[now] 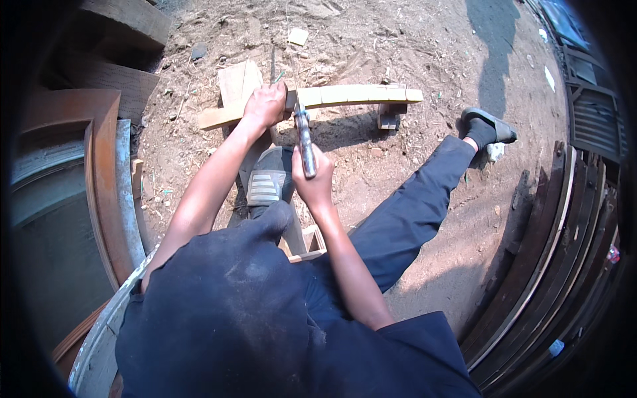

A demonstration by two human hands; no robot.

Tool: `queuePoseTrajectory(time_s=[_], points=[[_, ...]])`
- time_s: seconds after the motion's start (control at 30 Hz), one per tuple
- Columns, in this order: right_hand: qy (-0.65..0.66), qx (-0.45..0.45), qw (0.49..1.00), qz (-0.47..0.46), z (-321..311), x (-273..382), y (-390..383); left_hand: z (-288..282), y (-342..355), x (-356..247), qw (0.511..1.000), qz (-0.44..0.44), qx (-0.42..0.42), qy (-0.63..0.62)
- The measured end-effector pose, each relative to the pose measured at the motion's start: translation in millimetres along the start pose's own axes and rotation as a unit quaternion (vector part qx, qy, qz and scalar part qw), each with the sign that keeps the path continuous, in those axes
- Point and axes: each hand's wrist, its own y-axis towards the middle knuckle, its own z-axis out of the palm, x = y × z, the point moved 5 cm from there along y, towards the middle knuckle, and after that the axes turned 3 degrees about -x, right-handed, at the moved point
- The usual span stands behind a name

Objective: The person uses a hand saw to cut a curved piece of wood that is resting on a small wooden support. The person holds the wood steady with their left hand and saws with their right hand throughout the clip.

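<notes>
Two grips: left hand (265,106) closed on the timber strip (358,95) running left-right, right hand (318,178) around the saw (304,138) crossing it near-to-far.

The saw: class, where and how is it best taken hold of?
Probably grip the saw by its handle, coming from the person's side, as the right hand does: the long handle points back toward the body, while the thin blade extends away past the plank.

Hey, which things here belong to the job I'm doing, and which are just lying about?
In use:
saw, in your right hand
wooden bar, held by your left hand
block under the bar's right end

Lying about, seemingly:
brown frame
stacked planks
small wood scrap
</notes>
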Motion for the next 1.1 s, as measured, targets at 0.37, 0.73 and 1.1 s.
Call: queuePoseTrajectory(time_s=[0.37,0.73,1.1], points=[[0.033,-0.028,0.998,0.046,-9,-5,-8,-4,3,-5,0.998,-0.015,0.052,0.017],[0.021,0.009,0.998,0.062,-57,-8,-79,-12,-1,-10,0.999,-0.01,0.041,0.004],[0.004,0.006,0.999,0.046,-41,-22,-74,-9,0,-7,0.999,-0.008,0.038,0.003]])
